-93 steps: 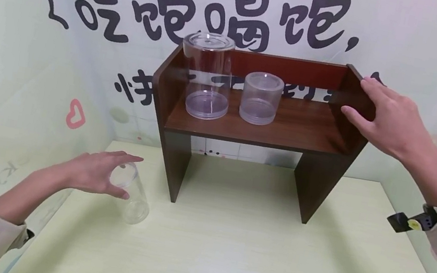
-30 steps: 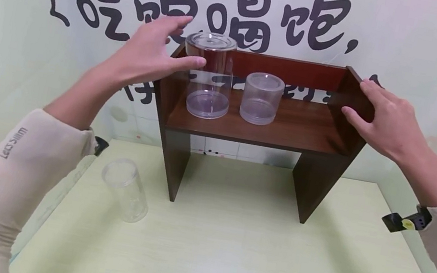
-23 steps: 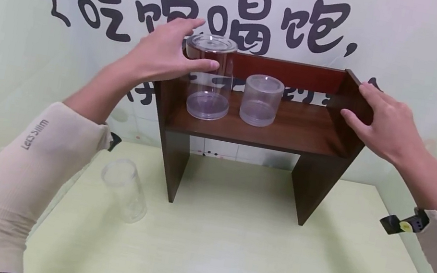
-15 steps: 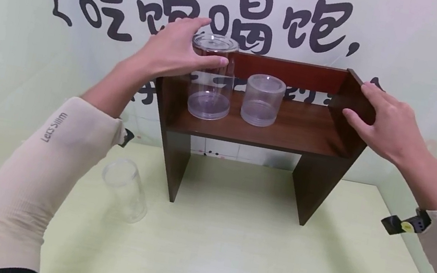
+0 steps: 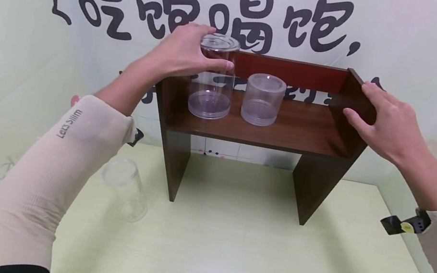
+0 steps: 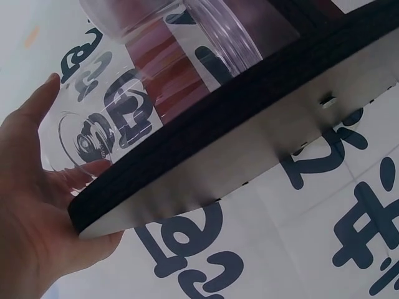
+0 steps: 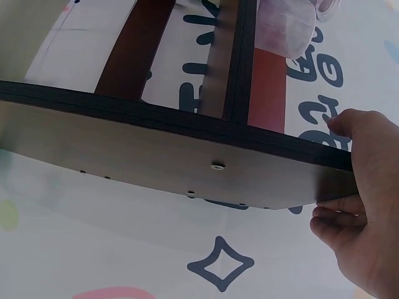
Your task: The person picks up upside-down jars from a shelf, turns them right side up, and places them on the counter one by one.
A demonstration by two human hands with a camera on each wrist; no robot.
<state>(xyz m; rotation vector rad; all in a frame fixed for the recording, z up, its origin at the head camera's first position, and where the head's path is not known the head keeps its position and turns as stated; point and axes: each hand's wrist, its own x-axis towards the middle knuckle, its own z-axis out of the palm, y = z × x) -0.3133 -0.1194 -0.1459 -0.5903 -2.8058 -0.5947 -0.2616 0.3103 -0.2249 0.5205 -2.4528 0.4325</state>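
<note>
Head view, largest to smallest: a pale green table [image 5: 231,265] fills the lower frame beneath a wall printed with dark characters [image 5: 240,13]; a dark wooden shelf [image 5: 290,129] stands at centre. The right hand [image 5: 387,125] grasps the shelf's right side panel at centre right, thumb inside and fingers over the top edge, unchanged from all earlier frames. The left hand [image 5: 184,55], which about three seconds ago rested on the small clear jar [image 5: 126,188] now lying apart at lower left on the table, has risen to the upper centre; one second ago its fingers were spread short of the tall clear jar [image 5: 213,77], and now they wrap round that jar's upper part, thumb across the front. The left wrist view confirms fingers [image 6: 50,99] curved round the transparent wall above the shelf edge. The tall jar rests upright on the left part of the shelf board, just beside a shorter clear jar [image 5: 263,98]. Judged from this, the grasp is complete and the jar not yet lifted
</note>
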